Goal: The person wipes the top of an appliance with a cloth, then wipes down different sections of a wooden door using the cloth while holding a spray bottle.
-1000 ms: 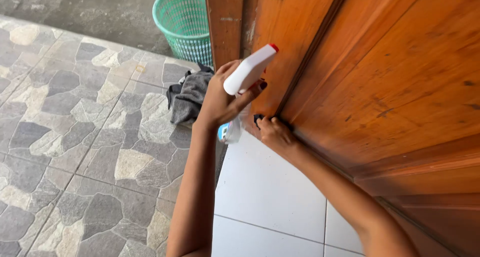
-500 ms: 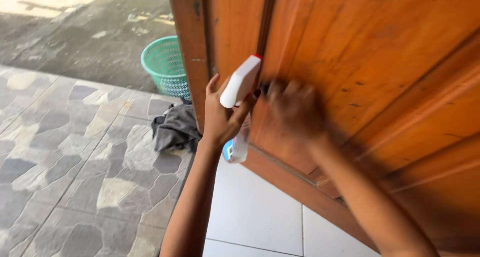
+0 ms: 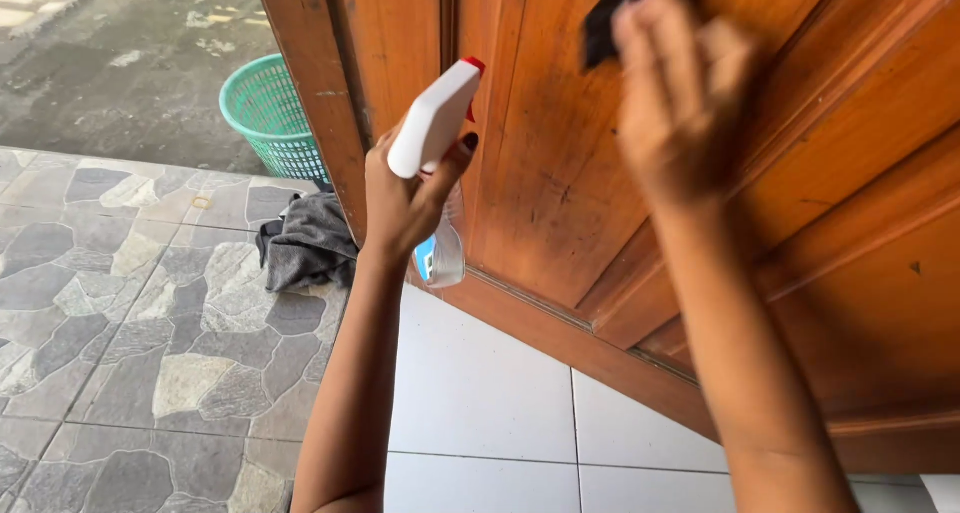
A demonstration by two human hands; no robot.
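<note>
My left hand [image 3: 400, 198] grips a clear spray bottle [image 3: 440, 243] with a white trigger head and red nozzle tip, held close to the brown wooden door [image 3: 560, 153]. My right hand [image 3: 680, 103], blurred by motion, presses a dark cloth [image 3: 612, 8] against the door panel near the top of the view. Most of the cloth is hidden under the fingers.
A grey rag [image 3: 305, 238] lies on the stone-patterned floor [image 3: 130, 313] beside the door's edge. A green plastic basket [image 3: 270, 113] stands behind it on the concrete. White floor tiles [image 3: 480, 403] run below the door.
My right hand with the cloth has swept up the door from low beside the bottle to high on the panel. My left hand kept the bottle in about the same place.
</note>
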